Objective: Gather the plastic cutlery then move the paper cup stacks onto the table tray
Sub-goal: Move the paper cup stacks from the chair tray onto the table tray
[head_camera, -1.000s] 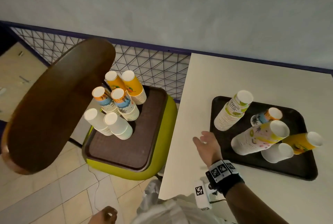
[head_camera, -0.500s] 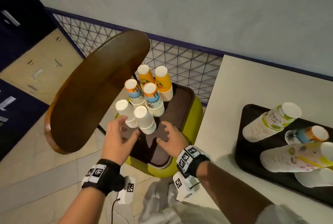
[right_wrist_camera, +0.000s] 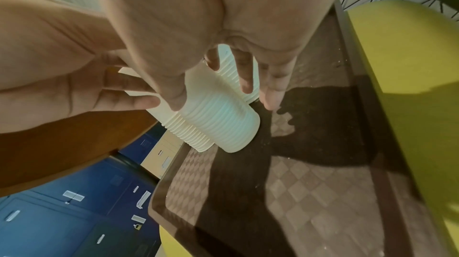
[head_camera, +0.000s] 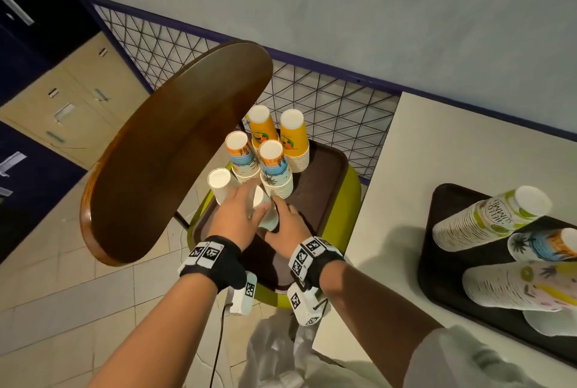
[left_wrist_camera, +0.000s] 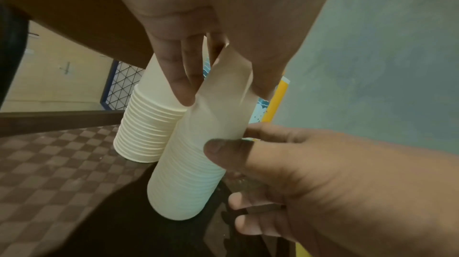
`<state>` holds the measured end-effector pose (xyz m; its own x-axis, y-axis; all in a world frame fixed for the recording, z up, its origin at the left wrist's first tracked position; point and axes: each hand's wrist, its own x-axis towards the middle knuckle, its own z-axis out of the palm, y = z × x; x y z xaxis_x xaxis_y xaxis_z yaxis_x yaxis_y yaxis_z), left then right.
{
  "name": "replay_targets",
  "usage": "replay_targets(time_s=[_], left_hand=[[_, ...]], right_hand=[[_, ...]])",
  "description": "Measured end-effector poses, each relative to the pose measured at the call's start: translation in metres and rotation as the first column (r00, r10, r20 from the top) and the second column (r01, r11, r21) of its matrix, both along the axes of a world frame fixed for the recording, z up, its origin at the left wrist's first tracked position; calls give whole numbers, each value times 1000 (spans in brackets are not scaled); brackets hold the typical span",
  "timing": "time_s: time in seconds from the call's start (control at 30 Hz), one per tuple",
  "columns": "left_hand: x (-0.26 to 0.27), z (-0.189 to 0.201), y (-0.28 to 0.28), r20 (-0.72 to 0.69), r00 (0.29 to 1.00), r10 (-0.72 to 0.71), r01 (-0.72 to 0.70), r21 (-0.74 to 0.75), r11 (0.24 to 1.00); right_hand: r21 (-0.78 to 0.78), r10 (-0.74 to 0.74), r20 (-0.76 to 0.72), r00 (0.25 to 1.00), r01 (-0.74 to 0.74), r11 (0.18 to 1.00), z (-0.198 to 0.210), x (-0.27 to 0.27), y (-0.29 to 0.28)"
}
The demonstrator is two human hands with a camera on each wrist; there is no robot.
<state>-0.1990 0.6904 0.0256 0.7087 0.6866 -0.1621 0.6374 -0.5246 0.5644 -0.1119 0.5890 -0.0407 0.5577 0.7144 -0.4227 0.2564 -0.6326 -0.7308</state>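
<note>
Several upside-down paper cup stacks stand on the brown tray (head_camera: 318, 175) on the chair seat: two orange (head_camera: 293, 138), two with blue print (head_camera: 274, 166) and two plain white. My left hand (head_camera: 249, 209) grips the upper part of the nearer white stack (left_wrist_camera: 193, 163), with its fingers (left_wrist_camera: 183, 84) between the two white stacks. My right hand (head_camera: 281, 216) holds the same stack lower down, thumb (left_wrist_camera: 218, 149) in front. The other white stack (head_camera: 220, 183) stands just left of it. On the table's black tray (head_camera: 443, 278) several stacks lie on their sides. No cutlery is in sight.
The chair's brown backrest (head_camera: 175, 150) leans over the left of the chair tray. The yellow-green seat (head_camera: 346, 200) sits close to the white table (head_camera: 437, 144). A wire grid fence (head_camera: 327, 97) runs along the wall behind. Cabinets (head_camera: 78, 100) stand far left.
My right hand left the table edge and my left hand came up from below. Both reached the chair tray and closed round the nearer white stack.
</note>
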Motion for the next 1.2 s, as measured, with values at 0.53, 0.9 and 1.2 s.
replay_targets(time_s=[0.53,0.9,1.2], left_hand=[[-36,-6,6,126,992,8,21,-226,974],[-32,-18,32,254,794,552,-465,-331,821],[-13,-71,68,175,877,448,-355,-393,848]], right_hand=[[25,-2,-54,999,3,1000,-13,-10,2],[63,-123,-142,982,133,989,-3,3,-27],[92,-177,-202,963,198,976,3,8,-52]])
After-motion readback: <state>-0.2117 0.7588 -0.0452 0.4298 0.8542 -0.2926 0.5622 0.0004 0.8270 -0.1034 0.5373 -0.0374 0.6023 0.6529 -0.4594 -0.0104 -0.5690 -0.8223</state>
